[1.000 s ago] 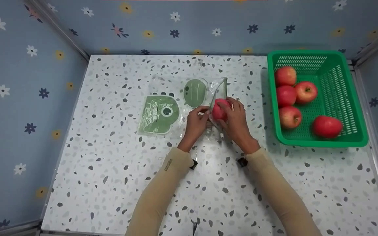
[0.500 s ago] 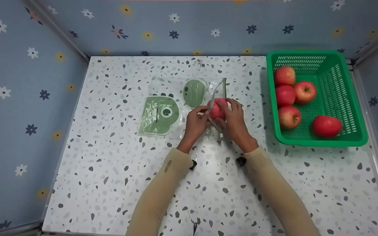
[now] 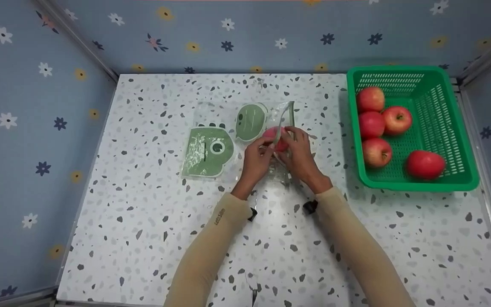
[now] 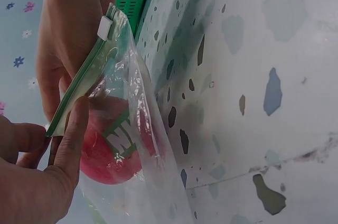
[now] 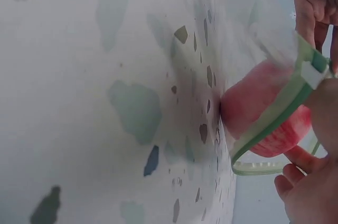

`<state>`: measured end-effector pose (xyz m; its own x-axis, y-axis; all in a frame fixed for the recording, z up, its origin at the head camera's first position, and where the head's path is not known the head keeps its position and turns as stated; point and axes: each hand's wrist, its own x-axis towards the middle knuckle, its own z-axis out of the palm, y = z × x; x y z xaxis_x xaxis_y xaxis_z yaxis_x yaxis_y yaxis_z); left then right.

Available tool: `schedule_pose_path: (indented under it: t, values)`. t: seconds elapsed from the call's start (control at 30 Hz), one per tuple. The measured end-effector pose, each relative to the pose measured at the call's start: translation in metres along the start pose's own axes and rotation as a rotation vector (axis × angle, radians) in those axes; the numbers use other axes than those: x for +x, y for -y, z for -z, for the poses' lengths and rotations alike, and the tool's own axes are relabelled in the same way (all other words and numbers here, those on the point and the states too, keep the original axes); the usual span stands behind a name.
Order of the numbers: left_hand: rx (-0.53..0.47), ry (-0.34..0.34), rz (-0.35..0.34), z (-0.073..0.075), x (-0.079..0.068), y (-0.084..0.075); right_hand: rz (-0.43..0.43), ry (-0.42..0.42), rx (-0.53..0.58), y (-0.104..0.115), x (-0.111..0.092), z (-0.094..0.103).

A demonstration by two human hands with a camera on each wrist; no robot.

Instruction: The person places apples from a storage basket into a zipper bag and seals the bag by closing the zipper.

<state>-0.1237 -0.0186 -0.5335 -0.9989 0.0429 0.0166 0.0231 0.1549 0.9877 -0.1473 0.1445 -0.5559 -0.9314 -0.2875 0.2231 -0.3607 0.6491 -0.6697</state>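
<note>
A clear zip bag (image 3: pixel 208 155) with green dinosaur prints lies on the table, its green-edged mouth facing right. My left hand (image 3: pixel 256 161) pinches the near lip of that mouth between thumb and fingers. Just inside the opening is a red apple (image 4: pixel 108 163), seen through the plastic in the left wrist view. My right hand (image 3: pixel 304 160) reaches into the mouth and grips the apple from the right; in the right wrist view its fingertips touch the fruit's lower side. A white slider (image 4: pixel 104 27) sits at one end of the zip. Part of the apple is hidden behind the fingers.
A green plastic basket (image 3: pixel 416 186) stands at the right of the table, holding several red apples (image 3: pixel 425 164). The speckled white tabletop (image 3: pixel 143 238) is bounded by blue floral panels (image 3: pixel 254 38) at the back and both sides.
My right hand has moved slightly left, pushing the apple further through the mouth into the bag. The left hand has kept its pinch on the lip, and the bag's printed part has shifted slightly.
</note>
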Motion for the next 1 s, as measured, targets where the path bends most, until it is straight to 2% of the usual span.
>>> schedule_pose_path:
  t: [0.23, 0.4, 0.5, 0.73, 1.0]
  values:
    - [-0.017, -0.006, 0.002, 0.000, 0.000, 0.000, -0.006, 0.012, 0.067, -0.004, 0.001, -0.001]
    - [-0.009, -0.011, 0.011, 0.000, 0.000, -0.001, 0.055, 0.031, 0.058, -0.003, 0.003, -0.001]
    - [-0.008, -0.014, 0.019, 0.000, 0.000, -0.002, 0.076, 0.010, 0.059, -0.002, 0.005, -0.002]
    - [-0.014, -0.020, 0.008, -0.001, 0.000, -0.002, 0.070, -0.056, -0.026, -0.002, 0.011, -0.007]
    - [0.013, -0.019, -0.003, 0.001, 0.001, -0.002, 0.042, -0.052, -0.155, 0.003, 0.016, -0.008]
